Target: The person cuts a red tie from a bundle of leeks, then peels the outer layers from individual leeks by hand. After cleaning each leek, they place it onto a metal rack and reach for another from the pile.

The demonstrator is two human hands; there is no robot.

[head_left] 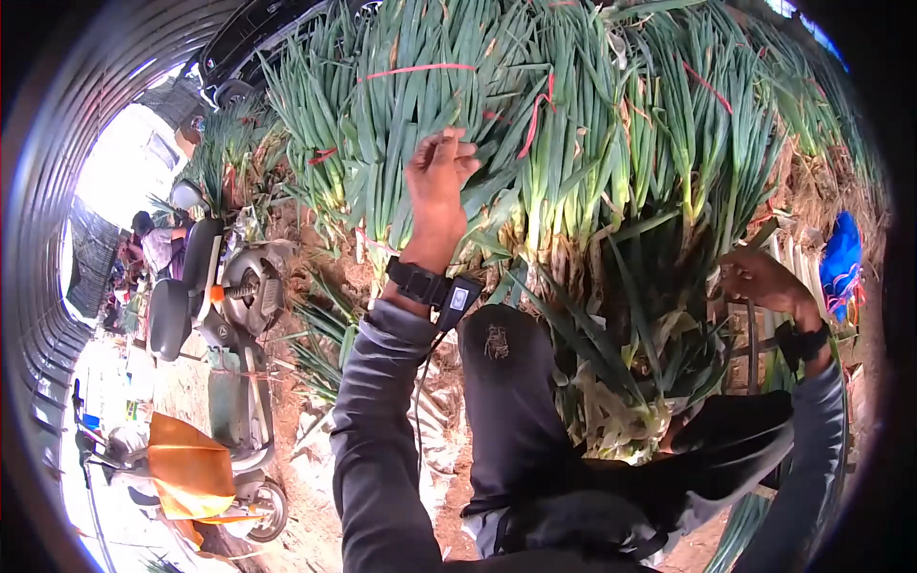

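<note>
Over the leaves of the tied green onion bundles (411, 105), my left hand (442, 172) is raised with its fingers curled in. Whether anything thin sits between those fingers is too small to see. Off to the right, my right hand (767, 280) is bent closed at the lower edge of the standing green onions (693, 143); what its fingers hold, if anything, I cannot make out. Pink ties (415, 71) wrap several bundles. Loose green onion leaves and pale peelings (621, 420) lie between my legs, below the bundles.
A motor scooter with an orange cover (189, 468) stands at the left, and a dark two-wheeler seat (170, 320) shows above it. A person (158, 244) is farther back there. A blue bag (842, 263) lies at the right. Corrugated sheeting (57, 172) curves along the left.
</note>
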